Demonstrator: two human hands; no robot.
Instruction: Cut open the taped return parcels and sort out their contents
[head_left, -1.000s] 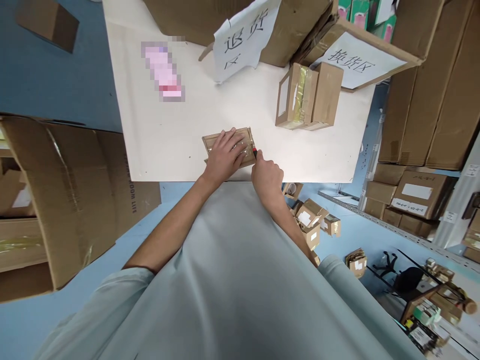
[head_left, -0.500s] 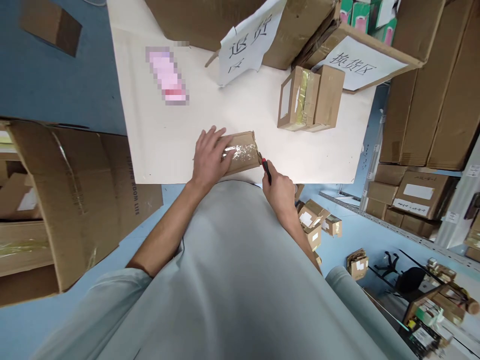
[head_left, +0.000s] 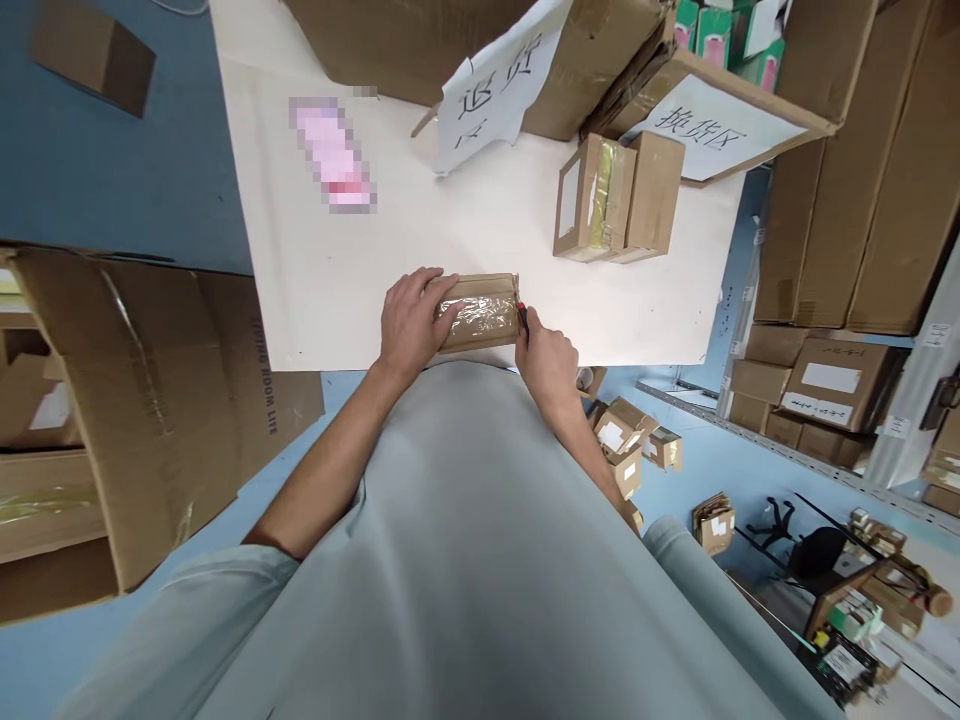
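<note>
A small cardboard box (head_left: 484, 312) with clear shiny tape along its top lies at the near edge of the white table (head_left: 322, 290). My left hand (head_left: 416, 318) grips its left end, thumb over the tape and fingers along the far side. In my right hand (head_left: 547, 360) is a red and black utility knife (head_left: 523, 317), held against the right end of the box. Its blade cannot be made out.
Two taped cardboard boxes (head_left: 619, 198) stand at the table's right. Behind them are large cartons with handwritten paper signs (head_left: 495, 85). A blurred pink item (head_left: 334, 155) lies at the back left. A big open carton (head_left: 172, 400) stands left of the table.
The box has turned slightly, its right end swinging nearer to me. My right hand has shifted a little left and up with the knife, now close against the box's end.
</note>
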